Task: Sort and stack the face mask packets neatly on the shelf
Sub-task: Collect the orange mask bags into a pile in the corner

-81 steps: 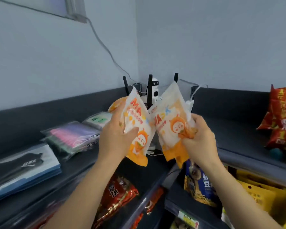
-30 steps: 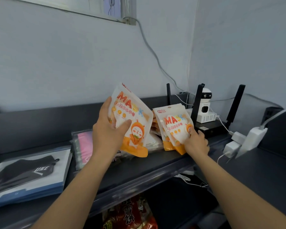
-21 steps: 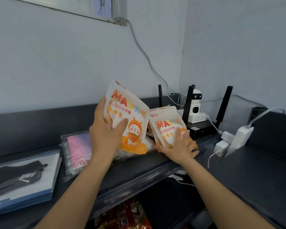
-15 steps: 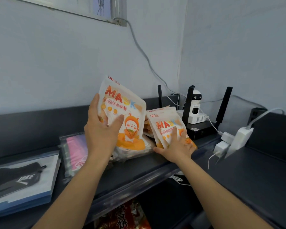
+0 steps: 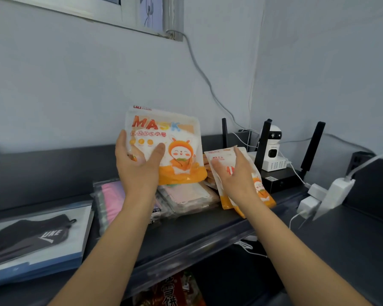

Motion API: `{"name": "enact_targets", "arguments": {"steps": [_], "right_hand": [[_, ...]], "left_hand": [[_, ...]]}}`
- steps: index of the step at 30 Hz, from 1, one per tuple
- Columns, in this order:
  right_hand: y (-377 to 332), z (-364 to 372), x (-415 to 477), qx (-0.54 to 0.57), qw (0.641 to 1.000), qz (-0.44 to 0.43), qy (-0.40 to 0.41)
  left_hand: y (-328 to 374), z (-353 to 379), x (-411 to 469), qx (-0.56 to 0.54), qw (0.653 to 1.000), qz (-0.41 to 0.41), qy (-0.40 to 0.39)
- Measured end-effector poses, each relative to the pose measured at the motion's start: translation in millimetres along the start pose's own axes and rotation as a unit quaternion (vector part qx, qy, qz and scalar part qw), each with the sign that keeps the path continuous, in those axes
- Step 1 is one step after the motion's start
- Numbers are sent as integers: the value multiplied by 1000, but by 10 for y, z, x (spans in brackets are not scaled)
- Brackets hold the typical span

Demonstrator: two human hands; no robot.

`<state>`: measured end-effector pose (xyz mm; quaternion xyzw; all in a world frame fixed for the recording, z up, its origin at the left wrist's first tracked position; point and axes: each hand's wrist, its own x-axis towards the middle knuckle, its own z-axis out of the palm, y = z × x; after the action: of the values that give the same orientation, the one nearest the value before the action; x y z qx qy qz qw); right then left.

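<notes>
My left hand (image 5: 137, 164) grips a white and orange packet marked MASK (image 5: 175, 149) and holds it upright above the dark shelf (image 5: 186, 230). My right hand (image 5: 234, 175) lies flat, fingers spread, on a second orange mask packet (image 5: 261, 191) that leans on a small pile of like packets at the shelf's right end. Under the held packet lie clear packets of pale pink masks (image 5: 186, 197) and a pink packet (image 5: 111, 195). Whether the right hand grips its packet is not plain.
A flat pack with a black mask (image 5: 31, 237) lies at the left of the shelf. A router with black antennas (image 5: 279, 182) and a small white camera (image 5: 273, 151) stand in the corner. White chargers and cables (image 5: 325, 195) hang at right. Red snack bags (image 5: 173, 292) show below.
My left hand has raised and straightened its packet. My right hand set its packet down against the pile by the router and now rests on it. The camera has come closer.
</notes>
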<state>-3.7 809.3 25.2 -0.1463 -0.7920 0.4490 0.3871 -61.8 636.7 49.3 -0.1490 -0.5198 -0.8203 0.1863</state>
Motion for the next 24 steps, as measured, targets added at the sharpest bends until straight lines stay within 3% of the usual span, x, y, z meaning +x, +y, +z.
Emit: {"name": "enact_targets", "arguments": {"steps": [2,4,8,14,20,24], "right_hand": [[-200,-7,-42,162,982,54,-80],[-309,-7,-67,282,939,117,-155],[-306,-83,-54,435,872,157,-159],[-201,-364,17,391,898,163,-119],[-101,-563,210,313,937,156,-15],[-112,-618,408,282,945,166,12]], "left_hand": [[-7,62,-23,-50,998,-26,5],[-18,141,-74,-89,995,-47,5],[-80,299,-182,-113,991,-73,-6],[-200,508,-306,-50,991,-76,-99],[-239,643,-301,-37,956,-140,-257],[-215,809,-140,-1,961,-148,-235]]}}
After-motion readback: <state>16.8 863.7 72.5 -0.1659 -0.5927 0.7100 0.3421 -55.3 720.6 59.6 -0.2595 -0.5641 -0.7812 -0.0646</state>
